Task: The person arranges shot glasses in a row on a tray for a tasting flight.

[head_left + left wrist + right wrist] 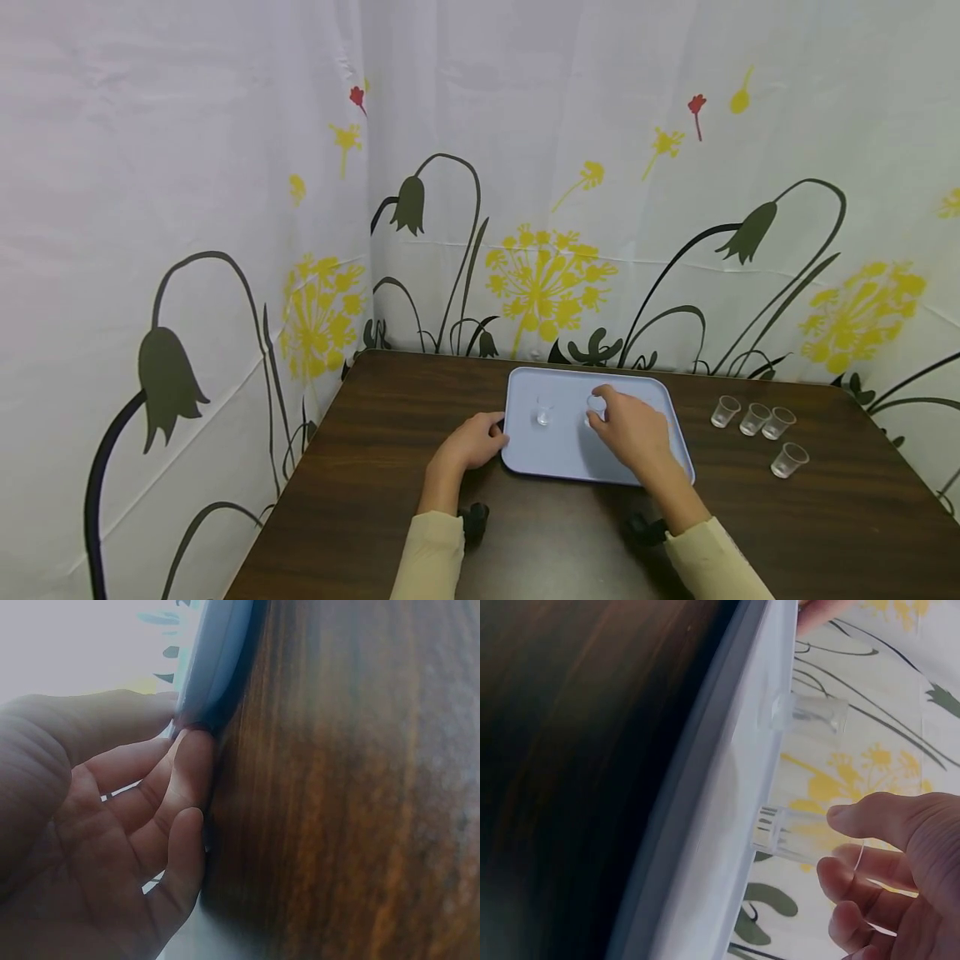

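The left hand (474, 440) is at the left edge of the tray (570, 457), its wrist bent so that the fingers point right, toward the rim. The left forearm comes up steeply from the bottom of the head view, in a pale yellow sleeve (431, 550) with a black band (474, 524) at the wrist. In the left wrist view the thumb lies on the upper side of the rim and the fingers curl in from below and outside, so the hand pinches the tray there. The little finger is bent and stands a bit apart from the others.

The right hand (636, 429) reaches over the tray's near edge, close to its right corner, with the forearm slanting up and left. Its thumb and fingers are curved in a narrow grip about a clear cup (799, 832), the thumb on one side near the mouth and the fingers on the other. This cup is upright, its base at the tray's surface, right of the tray's middle.

A second cup (543, 415) stands on the tray, left of the held one and apart from both hands. Four cups (754, 419) stand on the dark table (360, 475) to the right of the tray, three near one another and one nearer the person.
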Demonstrator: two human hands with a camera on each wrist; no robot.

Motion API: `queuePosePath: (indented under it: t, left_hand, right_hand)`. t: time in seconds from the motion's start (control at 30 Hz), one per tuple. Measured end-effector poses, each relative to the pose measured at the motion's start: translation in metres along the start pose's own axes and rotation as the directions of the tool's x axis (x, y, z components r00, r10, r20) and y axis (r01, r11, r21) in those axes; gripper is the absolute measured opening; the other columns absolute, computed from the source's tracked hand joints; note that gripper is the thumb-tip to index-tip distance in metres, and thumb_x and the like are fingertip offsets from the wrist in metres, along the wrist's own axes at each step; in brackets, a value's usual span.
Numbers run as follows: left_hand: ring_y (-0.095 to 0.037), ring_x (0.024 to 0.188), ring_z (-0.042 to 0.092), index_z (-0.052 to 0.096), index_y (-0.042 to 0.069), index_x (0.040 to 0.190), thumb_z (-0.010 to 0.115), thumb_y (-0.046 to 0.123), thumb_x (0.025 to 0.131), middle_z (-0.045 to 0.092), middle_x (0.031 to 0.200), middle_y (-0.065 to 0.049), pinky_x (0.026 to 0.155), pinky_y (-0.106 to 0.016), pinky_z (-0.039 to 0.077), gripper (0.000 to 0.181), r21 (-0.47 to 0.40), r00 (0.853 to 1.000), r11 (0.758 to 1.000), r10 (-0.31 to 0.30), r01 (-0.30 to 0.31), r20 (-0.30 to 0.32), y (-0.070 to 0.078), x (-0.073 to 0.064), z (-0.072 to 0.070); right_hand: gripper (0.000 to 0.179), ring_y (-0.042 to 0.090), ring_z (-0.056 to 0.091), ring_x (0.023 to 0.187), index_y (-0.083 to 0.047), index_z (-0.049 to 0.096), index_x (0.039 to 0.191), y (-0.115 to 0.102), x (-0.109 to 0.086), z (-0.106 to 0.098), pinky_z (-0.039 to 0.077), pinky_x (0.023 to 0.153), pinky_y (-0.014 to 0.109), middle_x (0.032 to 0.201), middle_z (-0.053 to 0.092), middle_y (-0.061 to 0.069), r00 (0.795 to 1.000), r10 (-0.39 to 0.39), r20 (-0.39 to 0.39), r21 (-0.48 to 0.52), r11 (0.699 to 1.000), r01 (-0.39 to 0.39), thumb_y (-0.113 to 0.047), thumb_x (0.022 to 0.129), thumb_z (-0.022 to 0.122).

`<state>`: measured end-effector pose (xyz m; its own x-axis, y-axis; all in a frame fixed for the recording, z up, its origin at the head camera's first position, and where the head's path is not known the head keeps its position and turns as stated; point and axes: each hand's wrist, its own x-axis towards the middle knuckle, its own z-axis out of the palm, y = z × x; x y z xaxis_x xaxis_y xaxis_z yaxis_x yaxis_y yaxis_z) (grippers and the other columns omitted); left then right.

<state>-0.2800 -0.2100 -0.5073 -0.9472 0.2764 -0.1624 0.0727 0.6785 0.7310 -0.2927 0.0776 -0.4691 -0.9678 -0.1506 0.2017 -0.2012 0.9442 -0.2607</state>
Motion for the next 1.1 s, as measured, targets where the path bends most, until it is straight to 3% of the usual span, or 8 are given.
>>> queuePosePath:
  t: [0.1,0.13,1.1]
  left_hand:
    - [-0.012,0.069,0.044,0.062,0.000,0.142,0.060,0.018,0.104,0.050,0.081,0.002,0.067,-0.030,0.035,0.042,-0.008,1.000,1.000,0.000,0.000,0.002,0.000,-0.001,0.000]
    - [-0.013,0.069,0.044,0.061,-0.002,0.141,0.060,0.013,0.103,0.050,0.080,0.001,0.066,-0.030,0.036,0.041,-0.018,1.000,0.999,-0.028,0.028,0.011,0.011,-0.006,-0.003]
    - [-0.014,0.072,0.045,0.062,0.002,0.136,0.062,0.014,0.104,0.050,0.082,0.001,0.068,-0.031,0.036,0.034,-0.027,0.999,0.999,-0.045,0.045,0.013,0.008,-0.003,-0.002]
  right_hand:
    - [0.034,0.024,0.072,0.075,-0.020,0.073,0.127,-0.006,0.002,0.003,0.050,0.057,0.046,0.087,0.077,-0.001,1.000,-0.009,0.001,0.007,1.000,0.009,-0.035,0.096,0.076]
    - [0.034,0.025,0.072,0.076,-0.021,0.073,0.127,-0.007,0.003,0.004,0.050,0.057,0.046,0.087,0.077,-0.001,1.000,-0.010,0.001,0.008,1.000,0.010,-0.034,0.096,0.076]
    - [0.034,0.026,0.073,0.078,-0.020,0.073,0.127,-0.026,0.010,0.022,0.051,0.058,0.047,0.089,0.079,0.000,0.998,-0.037,0.042,0.067,0.997,0.034,-0.032,0.095,0.078]
